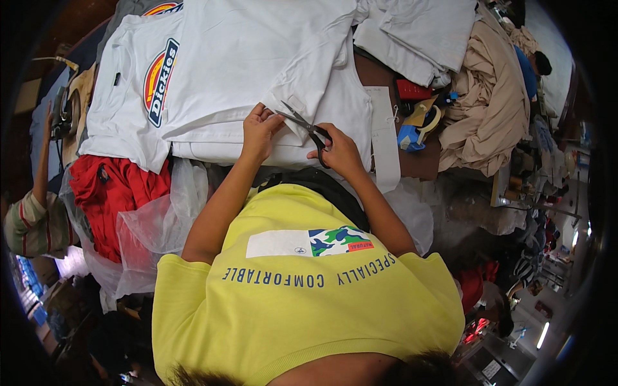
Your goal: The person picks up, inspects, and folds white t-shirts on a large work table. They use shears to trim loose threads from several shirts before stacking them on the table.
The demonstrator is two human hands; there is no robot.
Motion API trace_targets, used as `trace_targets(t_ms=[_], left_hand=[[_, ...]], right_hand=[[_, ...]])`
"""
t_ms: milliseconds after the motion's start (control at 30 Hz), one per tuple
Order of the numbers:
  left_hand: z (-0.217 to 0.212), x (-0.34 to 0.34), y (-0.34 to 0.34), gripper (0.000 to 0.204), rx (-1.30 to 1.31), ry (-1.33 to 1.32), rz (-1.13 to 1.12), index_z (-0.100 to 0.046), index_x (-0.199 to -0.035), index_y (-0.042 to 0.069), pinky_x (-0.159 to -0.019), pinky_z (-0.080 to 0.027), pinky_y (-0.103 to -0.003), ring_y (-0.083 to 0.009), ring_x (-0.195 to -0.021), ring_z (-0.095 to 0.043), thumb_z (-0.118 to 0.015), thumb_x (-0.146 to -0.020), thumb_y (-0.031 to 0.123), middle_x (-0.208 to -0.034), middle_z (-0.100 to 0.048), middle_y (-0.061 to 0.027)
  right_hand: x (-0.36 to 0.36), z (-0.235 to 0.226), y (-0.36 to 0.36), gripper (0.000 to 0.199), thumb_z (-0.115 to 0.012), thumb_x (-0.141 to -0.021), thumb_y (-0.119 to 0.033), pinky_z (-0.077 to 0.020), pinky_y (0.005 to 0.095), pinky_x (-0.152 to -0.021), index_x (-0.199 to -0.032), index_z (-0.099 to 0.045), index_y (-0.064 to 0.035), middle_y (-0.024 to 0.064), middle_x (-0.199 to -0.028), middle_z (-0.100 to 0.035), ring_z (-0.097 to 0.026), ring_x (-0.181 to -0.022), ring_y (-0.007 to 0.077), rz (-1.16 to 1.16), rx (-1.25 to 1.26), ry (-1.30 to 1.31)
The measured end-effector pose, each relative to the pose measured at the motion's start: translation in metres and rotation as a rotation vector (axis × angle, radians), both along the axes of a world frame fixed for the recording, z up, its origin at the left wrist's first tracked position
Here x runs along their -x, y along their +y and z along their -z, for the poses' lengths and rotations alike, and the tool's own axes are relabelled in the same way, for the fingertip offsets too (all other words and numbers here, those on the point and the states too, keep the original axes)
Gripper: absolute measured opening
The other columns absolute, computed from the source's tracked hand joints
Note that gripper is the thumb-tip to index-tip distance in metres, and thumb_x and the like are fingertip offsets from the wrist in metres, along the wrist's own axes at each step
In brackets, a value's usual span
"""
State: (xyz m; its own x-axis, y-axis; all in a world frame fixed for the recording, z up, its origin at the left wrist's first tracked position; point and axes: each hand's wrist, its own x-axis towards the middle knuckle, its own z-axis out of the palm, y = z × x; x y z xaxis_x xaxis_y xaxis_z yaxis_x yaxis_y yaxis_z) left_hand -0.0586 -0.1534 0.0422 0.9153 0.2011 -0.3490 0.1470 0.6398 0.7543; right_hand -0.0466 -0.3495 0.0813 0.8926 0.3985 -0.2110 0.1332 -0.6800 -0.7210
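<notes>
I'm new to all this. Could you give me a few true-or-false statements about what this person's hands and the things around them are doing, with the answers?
1. The right hand holds a pair of scissors. True.
2. The left hand is gripping a roll of tape. False: it is at the white cloth, near the scissor blades.
3. Red cloth lies on the person's left. True.
4. The heap of beige cloth is on the person's left. False: the beige cloth is on the right.
5. The person wears a yellow top. True.
</notes>
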Motion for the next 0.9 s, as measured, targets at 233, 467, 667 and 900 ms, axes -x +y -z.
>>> trace_targets(t_ms=[233, 467, 667, 900], left_hand=[[0.005, -0.001, 0.003, 0.032, -0.025, -0.029, 0.010, -0.052, -0.109, 0.003, -0.078, -0.050, -0.028, -0.0132, -0.088, -0.057, -0.061, -0.078, -0.003, -0.095, -0.059, -0.0046], [-0.003, -0.004, 0.002, 0.033, 0.038, -0.017, -0.027, -0.052, -0.110, 0.000, -0.081, -0.049, -0.026, -0.0137, -0.091, -0.058, -0.061, -0.079, -0.001, -0.101, -0.060, -0.0066], [0.005, -0.004, 0.004, 0.035, 0.013, -0.055, -0.039, -0.052, -0.112, -0.003, -0.080, -0.048, -0.024, -0.0133, -0.089, -0.059, -0.061, -0.078, -0.002, -0.101, -0.061, -0.0076], [0.000, -0.005, 0.004, 0.037, -0.013, -0.063, -0.037, -0.052, -0.113, -0.004, -0.080, -0.048, -0.024, -0.0124, -0.089, -0.059, -0.061, -0.078, -0.002, -0.102, -0.060, -0.0082]], right_hand=[[-0.010, 0.000, 0.012, 0.061, -0.082, -0.057, -0.028, -0.0460, 0.0321, -0.060, -0.108, -0.053, -0.0105, 0.0086, -0.074, -0.058, -0.054, -0.062, 0.0205, -0.004, 0.008, -0.013], [-0.002, 0.010, 0.004, 0.044, -0.068, -0.067, -0.003, -0.0453, 0.0285, -0.055, -0.107, -0.053, -0.0089, 0.0054, -0.064, -0.056, -0.057, -0.056, 0.0172, 0.035, -0.109, 0.051], [-0.007, 0.004, 0.016, 0.051, -0.078, -0.062, -0.022, -0.0452, 0.0335, -0.055, -0.106, -0.053, -0.0108, 0.0065, -0.063, -0.055, -0.056, -0.057, 0.0228, 0.016, 0.004, -0.133], [-0.011, -0.005, 0.027, 0.058, -0.081, -0.057, -0.036, -0.0455, 0.0348, -0.057, -0.103, -0.053, -0.0119, 0.0098, -0.068, -0.057, -0.058, -0.062, 0.0246, 0.032, 0.002, -0.053]])
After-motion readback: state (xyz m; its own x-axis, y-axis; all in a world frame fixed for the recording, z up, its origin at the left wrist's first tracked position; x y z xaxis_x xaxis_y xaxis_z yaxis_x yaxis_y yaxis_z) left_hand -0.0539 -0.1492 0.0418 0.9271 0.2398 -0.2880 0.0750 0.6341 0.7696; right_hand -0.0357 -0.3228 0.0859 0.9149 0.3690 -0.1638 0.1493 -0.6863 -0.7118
